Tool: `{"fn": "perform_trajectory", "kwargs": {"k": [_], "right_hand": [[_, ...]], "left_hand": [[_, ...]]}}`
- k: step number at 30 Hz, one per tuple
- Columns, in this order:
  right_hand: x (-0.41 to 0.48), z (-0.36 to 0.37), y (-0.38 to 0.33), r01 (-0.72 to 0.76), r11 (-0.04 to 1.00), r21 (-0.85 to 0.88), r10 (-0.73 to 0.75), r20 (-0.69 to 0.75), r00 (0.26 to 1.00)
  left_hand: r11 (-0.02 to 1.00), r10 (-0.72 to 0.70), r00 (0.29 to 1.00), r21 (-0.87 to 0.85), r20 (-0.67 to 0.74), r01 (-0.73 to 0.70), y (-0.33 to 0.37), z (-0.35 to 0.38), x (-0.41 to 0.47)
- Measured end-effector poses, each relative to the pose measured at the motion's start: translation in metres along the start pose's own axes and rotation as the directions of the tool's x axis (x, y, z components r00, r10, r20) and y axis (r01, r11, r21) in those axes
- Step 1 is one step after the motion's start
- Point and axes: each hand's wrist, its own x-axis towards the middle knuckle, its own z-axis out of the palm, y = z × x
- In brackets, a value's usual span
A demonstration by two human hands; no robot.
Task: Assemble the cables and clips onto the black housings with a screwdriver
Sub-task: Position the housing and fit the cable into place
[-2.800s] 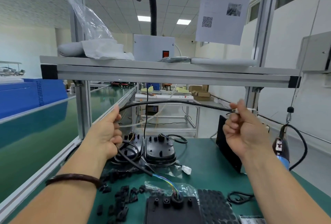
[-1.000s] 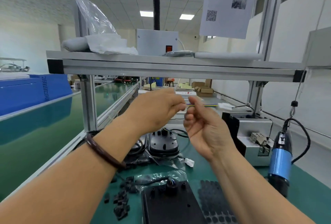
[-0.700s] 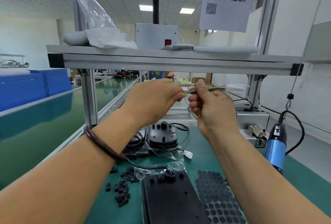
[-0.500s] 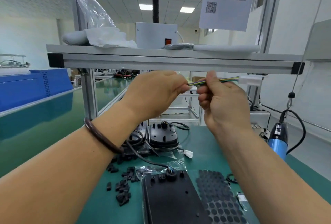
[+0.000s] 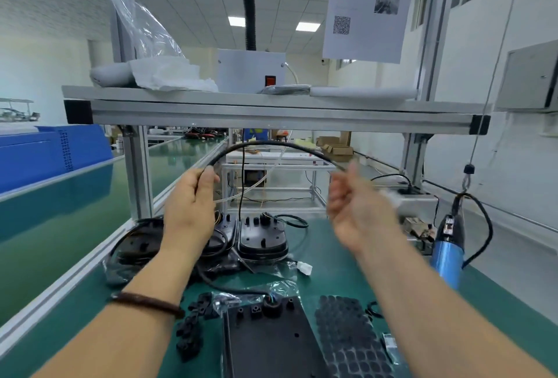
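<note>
A black cable arches in the air between my two raised hands. My left hand grips it near its left end, fingers curled round it. My right hand is motion-blurred at the cable's right end; its hold there is unclear. The cable drops from my left hand down to a flat black housing at the near edge of the green bench. Two more black housings with coiled cables sit farther back. Small black clips lie scattered left of the near housing. A blue electric screwdriver hangs at the right.
A sheet of round black pads lies right of the near housing. An aluminium shelf crosses overhead, carrying a grey box and plastic bags. A small grey machine stands at the right rear. A white connector lies mid-bench.
My hands were close together pinching the coloured wires near the connector. They have pulled apart and dropped lower, and the black cable now arches between them. My right hand is moving fast.
</note>
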Motion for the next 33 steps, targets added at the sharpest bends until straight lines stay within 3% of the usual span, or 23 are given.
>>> {"fn": "perform_trajectory", "kwargs": {"k": [1, 2, 4, 6, 9, 12, 15, 16, 18, 20, 23, 25, 29, 33], "right_hand": [[-0.004, -0.002, 0.022, -0.040, 0.977, -0.209, 0.058, 0.078, 0.995], [-0.009, -0.004, 0.042, -0.021, 0.889, -0.458, 0.114, 0.175, 0.978], [-0.019, -0.006, 0.072, 0.158, 0.566, -0.809, 0.259, 0.357, 0.898], [-0.022, -0.004, 0.088, 0.354, 0.332, -0.874, 0.338, 0.460, 0.821], [-0.021, 0.007, 0.085, 0.534, 0.149, -0.832, 0.308, 0.552, 0.775], [-0.018, 0.005, 0.075, 0.531, 0.201, -0.823, 0.258, 0.567, 0.782], [-0.021, -0.011, 0.076, 0.417, 0.397, -0.818, 0.205, 0.522, 0.828], [-0.022, -0.016, 0.078, 0.365, 0.456, -0.812, 0.191, 0.490, 0.851], [-0.023, -0.021, 0.084, 0.302, 0.525, -0.796, 0.158, 0.440, 0.884], [-0.024, -0.023, 0.086, 0.282, 0.566, -0.774, 0.137, 0.426, 0.894], [-0.025, -0.026, 0.085, 0.267, 0.610, -0.746, 0.102, 0.408, 0.907], [-0.025, -0.030, 0.086, 0.254, 0.646, -0.720, 0.087, 0.400, 0.913], [-0.022, -0.031, 0.087, 0.266, 0.634, -0.726, 0.089, 0.411, 0.908], [-0.020, -0.029, 0.084, 0.393, 0.470, -0.790, 0.047, 0.467, 0.883]], "left_hand": [[0.999, -0.028, 1.000, -0.031, -0.013, 0.027, 0.002, 0.002, -0.003], [0.998, -0.020, 1.000, -0.052, -0.011, 0.020, 0.007, 0.002, 0.000], [0.994, 0.017, 1.000, -0.111, 0.006, -0.017, 0.022, 0.001, 0.015], [0.973, -0.007, 0.998, -0.229, 0.055, 0.019, 0.042, 0.004, 0.031], [0.904, 0.023, 0.983, -0.423, 0.180, 0.057, 0.071, 0.010, 0.037], [0.923, 0.089, 0.978, -0.385, 0.190, -0.009, 0.065, 0.008, 0.033], [0.965, -0.172, 0.985, -0.207, -0.029, 0.163, 0.027, 0.004, -0.005], [0.959, -0.266, 0.963, -0.104, -0.031, 0.262, 0.012, 0.004, -0.027], [0.933, -0.359, 0.903, 0.083, 0.235, 0.349, -0.016, 0.009, -0.069], [0.938, -0.345, 0.783, 0.201, 0.518, 0.281, -0.031, 0.016, -0.095], [0.951, -0.277, 0.712, 0.292, 0.645, 0.106, -0.030, 0.018, -0.096], [0.965, -0.238, 0.677, 0.248, 0.696, 0.085, -0.030, 0.018, -0.096], [0.972, -0.236, 0.758, 0.160, 0.608, 0.174, -0.033, 0.021, -0.104], [0.961, -0.264, 0.755, 0.098, 0.600, 0.259, -0.036, 0.024, -0.105]]}}
